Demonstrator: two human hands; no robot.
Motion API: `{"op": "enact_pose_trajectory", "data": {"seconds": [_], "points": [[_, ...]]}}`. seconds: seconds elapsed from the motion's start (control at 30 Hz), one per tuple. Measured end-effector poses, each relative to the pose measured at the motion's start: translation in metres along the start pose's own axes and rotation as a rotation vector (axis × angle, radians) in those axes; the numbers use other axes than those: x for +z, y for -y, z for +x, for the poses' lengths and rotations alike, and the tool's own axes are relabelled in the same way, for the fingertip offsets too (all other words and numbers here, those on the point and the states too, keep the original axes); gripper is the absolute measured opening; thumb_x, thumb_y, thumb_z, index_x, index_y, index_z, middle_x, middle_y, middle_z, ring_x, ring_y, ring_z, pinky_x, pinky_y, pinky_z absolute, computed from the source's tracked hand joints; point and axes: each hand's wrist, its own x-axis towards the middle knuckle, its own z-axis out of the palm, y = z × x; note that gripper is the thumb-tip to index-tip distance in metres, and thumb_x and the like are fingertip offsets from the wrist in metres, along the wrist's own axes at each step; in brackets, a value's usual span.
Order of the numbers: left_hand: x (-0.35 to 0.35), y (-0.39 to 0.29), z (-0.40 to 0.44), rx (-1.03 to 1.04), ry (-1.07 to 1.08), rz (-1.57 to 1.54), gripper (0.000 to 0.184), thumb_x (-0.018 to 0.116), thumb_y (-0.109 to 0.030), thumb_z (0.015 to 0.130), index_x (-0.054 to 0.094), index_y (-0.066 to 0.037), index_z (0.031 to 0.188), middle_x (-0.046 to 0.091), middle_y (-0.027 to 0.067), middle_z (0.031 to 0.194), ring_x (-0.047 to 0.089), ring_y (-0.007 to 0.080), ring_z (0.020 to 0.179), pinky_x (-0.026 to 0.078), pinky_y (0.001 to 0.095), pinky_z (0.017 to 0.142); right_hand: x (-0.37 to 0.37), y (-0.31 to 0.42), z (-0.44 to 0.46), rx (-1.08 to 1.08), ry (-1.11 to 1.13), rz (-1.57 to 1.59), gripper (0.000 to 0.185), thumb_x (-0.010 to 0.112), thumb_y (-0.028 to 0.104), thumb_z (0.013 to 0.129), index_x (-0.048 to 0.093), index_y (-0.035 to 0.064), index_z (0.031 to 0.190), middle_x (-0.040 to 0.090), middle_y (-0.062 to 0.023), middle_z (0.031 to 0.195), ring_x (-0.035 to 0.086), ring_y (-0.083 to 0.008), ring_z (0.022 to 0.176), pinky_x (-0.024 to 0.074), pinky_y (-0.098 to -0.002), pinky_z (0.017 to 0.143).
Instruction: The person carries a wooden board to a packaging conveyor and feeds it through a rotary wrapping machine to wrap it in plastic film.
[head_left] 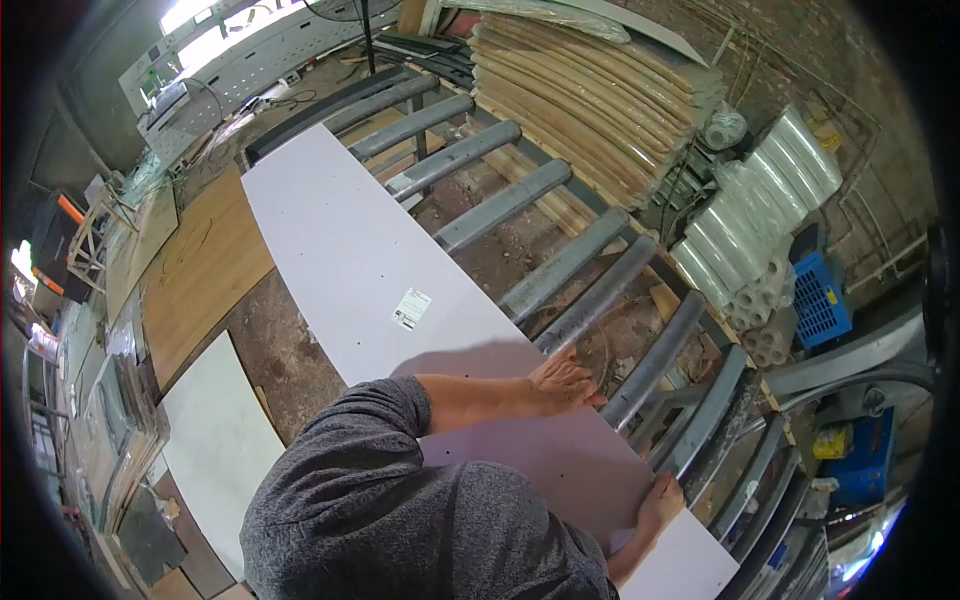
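Note:
A long white panel [370,250], dotted with small holes and bearing a white printed label [411,308], lies across the metal rollers. My left hand [566,382] is at the panel's right edge, its fingers bent over the rim. Lower down the same edge, my right hand [658,508] grips the board with its fingers curled at the rim. The undersides of both hands are hidden. My grey sleeves and body cover part of the panel's near side.
Grey rollers [505,205] in a frame run along the panel's right. Behind stand stacked wrapped boards [580,95], plastic-wrapped rolls [750,210] and a blue crate [822,300]. On the left floor lie a brown sheet [205,270] and a pale sheet [222,440].

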Motion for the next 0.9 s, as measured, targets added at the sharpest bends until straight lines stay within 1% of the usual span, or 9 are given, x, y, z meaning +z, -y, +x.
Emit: {"op": "enact_pose_trajectory", "data": {"seconds": [0.17,0.23,0.33,0.37,0.5,0.6,0.7,0.77,0.9], "points": [[-0.008,-0.004,-0.004,0.070,0.118,0.036,0.023,0.043,-0.029,0.091,0.065,-0.021,0.093,0.061,-0.0001,0.080,0.056,0.0156,0.081,0.032,0.0381,0.084,-0.002,-0.001,-0.009,-0.104,0.041,-0.009,0.022,0.044,0.014,0.086,0.062,0.0029,0.080,0.060,-0.0178,0.076,0.057,-0.0355,0.075,0.0417,-0.0451,0.075],[-0.006,-0.002,-0.002,0.003,0.217,0.059,0.029,0.039,-0.026,0.090,0.060,-0.030,0.109,0.061,-0.0023,0.090,0.055,0.0157,0.092,0.030,0.0410,0.092,0.000,-0.005,-0.018,-0.178,-0.024,0.002,0.019,0.052,0.014,0.081,0.061,0.0043,0.094,0.063,-0.0155,0.094,0.056,-0.0325,0.095,0.0378,-0.0451,0.090],[-0.022,-0.016,0.009,-0.111,0.205,0.028,0.029,0.046,-0.033,0.089,0.067,-0.014,0.079,0.064,0.0062,0.080,0.058,0.0234,0.083,0.035,0.0385,0.086,-0.021,0.019,-0.052,-0.065,-0.270,-0.041,0.038,0.062,0.024,0.076,0.057,0.0037,0.107,0.055,-0.0183,0.110,0.048,-0.0384,0.104,0.0370,-0.0450,0.089],[-0.014,-0.013,0.005,0.043,0.008,0.015,0.032,0.052,-0.035,0.086,0.062,-0.010,0.068,0.062,0.0070,0.074,0.057,0.0245,0.076,0.036,0.0369,0.082,-0.030,0.023,-0.074,0.003,-0.282,-0.052,0.046,0.061,0.030,0.077,0.053,0.0058,0.116,0.050,-0.0206,0.118,0.045,-0.0394,0.109,0.0342,-0.0471,0.092],[-0.003,-0.018,0.008,0.190,-0.046,-0.018,0.032,0.056,-0.034,0.085,0.055,-0.008,0.066,0.057,0.0063,0.069,0.055,0.0255,0.070,0.036,0.0382,0.081,-0.060,0.040,-0.164,0.418,-0.310,-0.172,0.060,0.060,0.037,0.079,0.042,0.0083,0.128,0.037,-0.0275,0.130,0.032,-0.0449,0.122,0.0228,-0.0542,0.100],[-0.001,-0.015,0.006,0.211,-0.045,0.014,0.033,0.055,-0.034,0.086,0.054,-0.007,0.067,0.056,0.0076,0.070,0.054,0.0257,0.070,0.036,0.0385,0.081,-0.058,0.052,-0.220,0.680,-0.491,-0.233,0.066,0.064,0.033,0.077,0.037,0.0044,0.129,0.036,-0.0303,0.128,0.033,-0.0435,0.122,0.0252,-0.0501,0.100],[0.001,-0.023,0.013,0.199,-0.027,0.057,0.034,0.054,-0.034,0.087,0.054,-0.006,0.067,0.054,0.0077,0.069,0.053,0.0256,0.071,0.036,0.0386,0.082,-0.048,0.047,-0.246,0.776,-0.597,0.294,0.066,0.066,0.028,0.076,0.034,-0.0009,0.127,0.043,-0.0302,0.120,0.042,-0.0403,0.113,0.0337,-0.0433,0.094],[0.004,-0.027,0.010,0.200,-0.020,0.072,0.034,0.053,-0.033,0.088,0.053,-0.006,0.067,0.053,0.0074,0.068,0.052,0.0256,0.070,0.036,0.0386,0.082,-0.041,0.057,-0.250,0.810,-0.481,0.716,0.053,0.064,0.027,0.079,0.043,-0.0042,0.116,0.059,-0.0198,0.095,0.058,-0.0273,0.085,0.0454,-0.0345,0.074],[0.006,-0.038,0.016,0.247,-0.057,0.109,0.035,0.052,-0.033,0.088,0.052,-0.006,0.066,0.051,0.0074,0.066,0.051,0.0254,0.068,0.036,0.0387,0.082,-0.054,0.063,-0.245,0.854,-0.292,0.874,0.049,0.062,0.035,0.082,0.050,-0.0018,0.111,0.061,-0.0117,0.089,0.058,-0.0187,0.080,0.0463,-0.0312,0.070]]}}
